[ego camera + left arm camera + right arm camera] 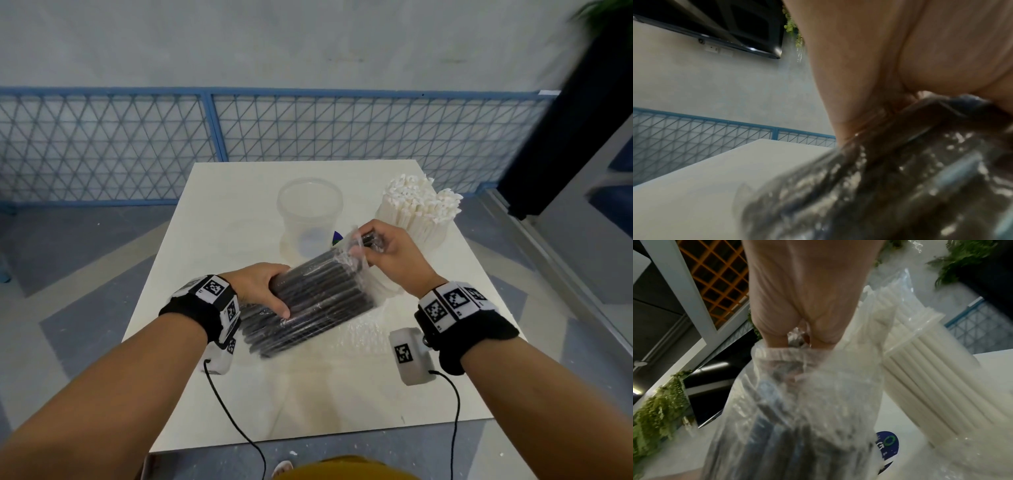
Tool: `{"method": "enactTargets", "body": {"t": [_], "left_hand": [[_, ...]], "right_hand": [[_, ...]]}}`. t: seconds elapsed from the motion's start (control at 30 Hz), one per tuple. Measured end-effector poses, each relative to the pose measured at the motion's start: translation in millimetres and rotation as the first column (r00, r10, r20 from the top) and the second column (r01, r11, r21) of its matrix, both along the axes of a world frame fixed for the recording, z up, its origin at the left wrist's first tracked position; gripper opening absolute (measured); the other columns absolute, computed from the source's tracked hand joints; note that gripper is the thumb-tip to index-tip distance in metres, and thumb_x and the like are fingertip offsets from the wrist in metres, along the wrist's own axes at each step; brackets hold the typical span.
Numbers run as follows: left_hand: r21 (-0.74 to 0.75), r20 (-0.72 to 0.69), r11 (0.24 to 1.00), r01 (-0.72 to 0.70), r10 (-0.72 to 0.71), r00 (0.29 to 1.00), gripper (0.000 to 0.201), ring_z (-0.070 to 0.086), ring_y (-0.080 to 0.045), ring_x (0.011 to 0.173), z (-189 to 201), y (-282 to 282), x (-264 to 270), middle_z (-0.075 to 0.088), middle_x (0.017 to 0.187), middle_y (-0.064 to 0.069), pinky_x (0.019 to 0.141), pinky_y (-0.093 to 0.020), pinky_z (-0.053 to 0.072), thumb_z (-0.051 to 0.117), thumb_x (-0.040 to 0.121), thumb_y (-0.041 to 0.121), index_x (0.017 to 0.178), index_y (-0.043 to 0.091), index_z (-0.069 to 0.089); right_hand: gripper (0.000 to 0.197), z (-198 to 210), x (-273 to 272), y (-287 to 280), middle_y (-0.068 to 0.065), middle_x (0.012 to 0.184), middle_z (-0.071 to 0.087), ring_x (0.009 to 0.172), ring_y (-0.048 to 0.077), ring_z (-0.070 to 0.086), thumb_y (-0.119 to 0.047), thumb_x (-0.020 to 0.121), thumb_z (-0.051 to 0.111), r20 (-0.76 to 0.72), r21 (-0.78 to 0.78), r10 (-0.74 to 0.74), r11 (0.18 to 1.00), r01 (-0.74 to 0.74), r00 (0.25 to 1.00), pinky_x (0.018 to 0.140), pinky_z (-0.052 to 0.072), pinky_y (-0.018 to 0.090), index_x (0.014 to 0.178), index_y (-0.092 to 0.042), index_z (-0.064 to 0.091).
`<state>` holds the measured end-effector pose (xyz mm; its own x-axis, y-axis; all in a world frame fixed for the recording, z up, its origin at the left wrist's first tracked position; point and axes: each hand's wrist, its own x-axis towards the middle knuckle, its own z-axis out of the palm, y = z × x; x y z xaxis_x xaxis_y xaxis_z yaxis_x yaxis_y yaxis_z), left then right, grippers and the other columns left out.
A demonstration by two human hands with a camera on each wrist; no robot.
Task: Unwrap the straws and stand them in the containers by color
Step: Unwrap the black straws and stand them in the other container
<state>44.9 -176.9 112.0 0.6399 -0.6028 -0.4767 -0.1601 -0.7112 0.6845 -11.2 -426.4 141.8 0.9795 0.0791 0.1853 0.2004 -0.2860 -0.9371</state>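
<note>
A bundle of black straws (318, 301) in a clear plastic wrap lies tilted over the middle of the white table (308, 394). My left hand (265, 291) grips the near end of the bundle (900, 178). My right hand (380, 246) pinches the open far end of the wrap (797, 386), with black straw ends under its fingers. An empty clear container (310, 214) stands behind the bundle. To its right a second container holds upright white straws (419, 210), seen close in the right wrist view as white straws (931, 369).
A crumpled clear wrapper (359, 337) lies on the table near my right wrist. A blue round sticker (887, 444) sits on the table by the empty container. A blue mesh fence (212, 130) runs behind the table. A dark pillar (575, 113) stands at the right.
</note>
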Motion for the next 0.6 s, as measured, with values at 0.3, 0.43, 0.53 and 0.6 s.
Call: {"method": "enactTargets", "body": {"t": [0.3,0.43,0.53,0.6], "left_hand": [[0.002,0.015,0.998,-0.061,0.061,0.998,0.035,0.06,-0.01,0.084,6,25,14,0.065,0.089,0.005,0.08,-0.025,0.047,0.079,0.067,0.009,0.091,0.023,0.058],[0.026,0.014,0.999,-0.044,0.044,0.999,0.039,0.06,-0.016,0.092,7,31,17,0.064,0.095,0.002,0.084,-0.025,0.047,0.076,0.07,0.004,0.095,0.025,0.056],[0.039,0.095,0.999,-0.012,0.008,0.995,0.065,0.055,-0.017,0.105,11,20,15,0.057,0.109,0.003,0.094,-0.03,0.044,0.082,0.066,0.015,0.119,0.025,0.046],[-0.047,0.266,0.999,-0.016,0.028,0.964,0.092,0.051,-0.01,0.103,14,-1,6,0.049,0.112,0.008,0.091,-0.021,0.04,0.087,0.058,0.027,0.134,0.025,0.035]], "right_hand": [[0.016,-2,1,-8,0.002,0.079,0.064,0.064,0.007,0.06,0.001,0.083,0.063,-0.002,0.122,-0.071,0.99,0.071,0.997,0.055,0.052,0.02,0.087,-0.014,0.06],[0.017,-3,3,-4,0.003,0.08,0.062,0.061,0.004,0.06,0.003,0.085,0.06,-0.014,0.154,-0.085,0.984,0.086,0.996,0.054,0.052,0.019,0.088,-0.013,0.058],[0.012,-6,6,8,0.008,0.083,0.062,0.059,0.004,0.059,0.002,0.086,0.059,-0.028,0.153,-0.102,0.983,0.105,0.994,0.053,0.051,0.018,0.091,-0.009,0.057],[0.011,-9,9,20,0.012,0.087,0.064,0.061,0.007,0.061,-0.001,0.085,0.061,-0.043,0.117,-0.094,0.988,0.099,0.995,0.054,0.052,0.019,0.092,-0.009,0.057]]}}
